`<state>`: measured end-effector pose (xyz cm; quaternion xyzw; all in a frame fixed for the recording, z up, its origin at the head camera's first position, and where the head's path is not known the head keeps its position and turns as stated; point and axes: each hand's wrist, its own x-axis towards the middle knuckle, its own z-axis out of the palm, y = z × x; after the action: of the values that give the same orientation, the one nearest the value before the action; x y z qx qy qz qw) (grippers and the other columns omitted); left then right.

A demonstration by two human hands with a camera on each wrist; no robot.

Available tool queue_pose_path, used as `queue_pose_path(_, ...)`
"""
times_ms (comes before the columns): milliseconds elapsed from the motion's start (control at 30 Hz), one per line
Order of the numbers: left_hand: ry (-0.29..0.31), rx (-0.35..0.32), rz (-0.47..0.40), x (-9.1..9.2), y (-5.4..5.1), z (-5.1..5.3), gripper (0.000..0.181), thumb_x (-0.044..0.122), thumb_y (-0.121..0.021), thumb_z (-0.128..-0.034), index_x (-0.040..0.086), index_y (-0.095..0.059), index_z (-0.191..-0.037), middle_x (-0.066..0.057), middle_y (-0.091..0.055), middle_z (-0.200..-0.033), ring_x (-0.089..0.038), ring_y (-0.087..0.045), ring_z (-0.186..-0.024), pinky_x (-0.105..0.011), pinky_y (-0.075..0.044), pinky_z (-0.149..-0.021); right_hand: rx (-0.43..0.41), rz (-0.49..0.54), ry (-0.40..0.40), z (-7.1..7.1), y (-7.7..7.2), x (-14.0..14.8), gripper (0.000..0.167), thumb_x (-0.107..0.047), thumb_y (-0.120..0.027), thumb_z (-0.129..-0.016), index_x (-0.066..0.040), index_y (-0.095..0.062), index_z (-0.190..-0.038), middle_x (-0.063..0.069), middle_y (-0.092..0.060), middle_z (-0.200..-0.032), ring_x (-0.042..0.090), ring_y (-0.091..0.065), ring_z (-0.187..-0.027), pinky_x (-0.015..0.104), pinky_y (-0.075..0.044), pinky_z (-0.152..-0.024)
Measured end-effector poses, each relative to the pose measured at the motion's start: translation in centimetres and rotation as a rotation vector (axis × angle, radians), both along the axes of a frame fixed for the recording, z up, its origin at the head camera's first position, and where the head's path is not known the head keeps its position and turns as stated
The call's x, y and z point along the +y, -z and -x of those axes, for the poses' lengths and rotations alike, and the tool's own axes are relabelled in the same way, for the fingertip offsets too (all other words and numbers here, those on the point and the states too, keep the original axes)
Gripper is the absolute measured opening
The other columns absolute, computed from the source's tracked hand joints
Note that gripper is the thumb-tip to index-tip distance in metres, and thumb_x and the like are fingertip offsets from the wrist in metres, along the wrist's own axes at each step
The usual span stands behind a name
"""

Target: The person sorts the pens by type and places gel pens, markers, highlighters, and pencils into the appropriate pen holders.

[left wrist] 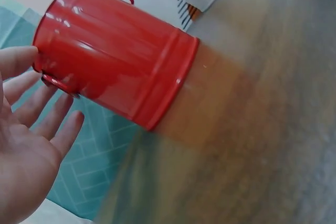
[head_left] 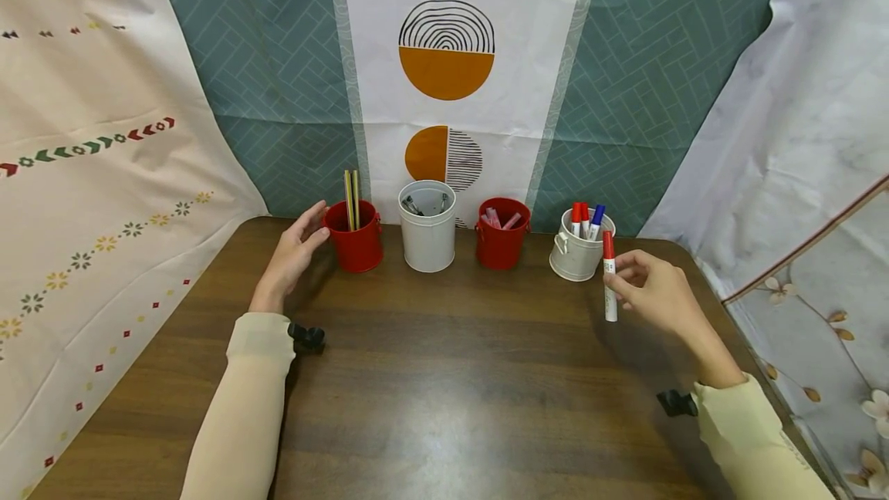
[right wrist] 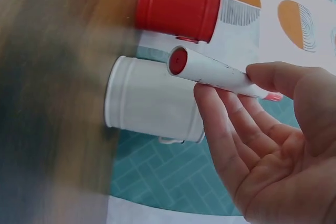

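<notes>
At the right, my right hand (head_left: 656,289) pinches a white marker with a red cap (head_left: 610,284) between thumb and fingers, upright in front of a white bucket (head_left: 573,259). That bucket holds red-capped markers (head_left: 580,216) and a blue-capped one (head_left: 596,221). In the right wrist view the held marker (right wrist: 210,72) shows its red end. On the left, my left hand (head_left: 290,255) is beside a red bucket (head_left: 357,249) with thin yellow-and-dark sticks (head_left: 352,199) in it. Its fingers (left wrist: 52,111) are spread and nearly straight near the bucket's rim and handle.
Between the outer buckets stand a taller white bucket (head_left: 428,241) with small dark and metallic items and a red bucket (head_left: 500,247) with pink pieces. All line the back of the brown wooden table (head_left: 430,361). Patterned cloths (head_left: 278,60) hang behind and at both sides.
</notes>
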<state>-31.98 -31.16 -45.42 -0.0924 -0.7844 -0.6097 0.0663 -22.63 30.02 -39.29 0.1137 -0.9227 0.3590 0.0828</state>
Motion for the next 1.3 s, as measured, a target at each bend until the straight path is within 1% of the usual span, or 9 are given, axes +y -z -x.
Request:
queue_pose_path(100, -0.007, 0.039, 0.010, 0.2, -0.6, -0.2, 0.063, 0.018, -0.054, -0.1118, 0.014, -0.029, -0.169, -0.014, -0.035, -0.171, -0.033, -0.034, -0.157, -0.028, -0.036, -0.124, 0.026, 0.043, 0.007, 0.2, -0.3, -0.2, 0.030, -0.020, -0.074, -0.102, 0.003, -0.065, -0.119, 0.022, -0.077, -0.101, 0.020, -0.076, -0.068, 0.029, -0.063, -0.059)
queue_pose_path(233, -0.020, 0.085, 0.018, 0.4, -1.3, -0.4, 0.063, 0.020, -0.055, -0.1115, 0.018, -0.030, -0.169, -0.014, -0.036, -0.171, -0.032, -0.034, -0.157, -0.035, -0.033, -0.127, 0.063, 0.090, 0.029, 0.5, -0.6, -0.3, 0.029, -0.020, -0.074, -0.102, 0.002, -0.066, -0.119, 0.022, -0.077, -0.100, 0.018, -0.076, -0.068, 0.027, -0.063, -0.060)
queue_pose_path(367, -0.039, 0.136, 0.037, 1.1, -2.2, -0.7, 0.062, 0.021, -0.056, -0.1112, 0.021, -0.033, -0.168, -0.011, -0.039, -0.170, -0.028, -0.034, -0.157, -0.032, -0.034, -0.125, 0.093, 0.129, 0.041, 0.7, -0.6, -0.3, 0.031, -0.021, -0.074, -0.101, 0.001, -0.066, -0.122, 0.021, -0.077, -0.101, 0.011, -0.075, -0.069, 0.024, -0.061, -0.061)
queue_pose_path(600, -0.039, 0.262, 0.043, 3.8, -4.2, -1.3, 0.059, 0.013, -0.057, -0.1097, 0.016, -0.040, -0.165, -0.012, -0.044, -0.165, -0.031, -0.039, -0.152, -0.028, -0.039, -0.121, 0.108, 0.198, 0.051, 0.8, -0.2, 0.0, 0.034, -0.017, -0.074, -0.101, 0.003, -0.063, -0.125, 0.019, -0.075, -0.103, 0.005, -0.074, -0.068, 0.026, -0.063, -0.063)
queue_pose_path(833, 0.029, 0.333, 0.055, 8.8, -5.5, -1.8, 0.065, 0.004, -0.062, -0.1051, 0.012, -0.039, -0.165, -0.018, -0.049, -0.160, -0.037, -0.046, -0.147, -0.054, -0.039, -0.122, 0.108, 0.232, 0.051, 0.8, 0.2, 0.4, 0.034, -0.014, -0.076, -0.099, 0.004, -0.062, -0.125, 0.010, -0.075, -0.099, 0.008, -0.075, -0.068, 0.022, -0.062, -0.063)
queue_pose_path(900, 0.061, 0.343, 0.062, 10.6, -5.5, -1.9, 0.067, 0.003, -0.064, -0.1037, 0.011, -0.039, -0.165, -0.020, -0.051, -0.159, -0.037, -0.049, -0.145, -0.057, -0.040, -0.121, 0.110, 0.235, 0.049, 0.8, 0.1, 0.4, 0.034, -0.014, -0.076, -0.099, 0.004, -0.063, -0.125, 0.008, -0.075, -0.098, 0.011, -0.076, -0.069, 0.022, -0.062, -0.063)
queue_pose_path(1067, 0.135, 0.337, 0.070, 15.0, -5.5, -1.9, 0.067, 0.007, -0.068, -0.1034, 0.007, -0.039, -0.164, -0.021, -0.054, -0.155, -0.040, -0.054, -0.140, -0.051, -0.045, -0.118, 0.115, 0.233, 0.047, 1.0, -0.1, 0.3, 0.035, -0.014, -0.077, -0.099, 0.004, -0.063, -0.125, 0.009, -0.075, -0.099, 0.011, -0.076, -0.069, 0.023, -0.062, -0.063)
queue_pose_path(1200, 0.162, 0.334, 0.096, 18.5, -5.7, -1.9, 0.065, 0.013, -0.069, -0.1034, 0.007, -0.042, -0.162, -0.019, -0.058, -0.152, -0.033, -0.059, -0.137, -0.046, -0.049, -0.115, 0.115, 0.230, 0.045, 0.9, 0.0, 0.1, 0.035, -0.015, -0.077, -0.099, 0.003, -0.063, -0.125, 0.007, -0.075, -0.098, 0.011, -0.076, -0.069, 0.026, -0.063, -0.064)
queue_pose_path(1300, 0.197, 0.337, 0.096, 20.9, -6.0, -2.1, 0.065, 0.016, -0.069, -0.1035, 0.010, -0.043, -0.163, -0.015, -0.059, -0.152, -0.029, -0.060, -0.136, -0.049, -0.050, -0.114, 0.120, 0.231, 0.043, 0.8, 0.1, 0.1, 0.034, -0.014, -0.077, -0.098, 0.003, -0.063, -0.125, 0.006, -0.075, -0.097, 0.012, -0.076, -0.069, 0.027, -0.064, -0.064)
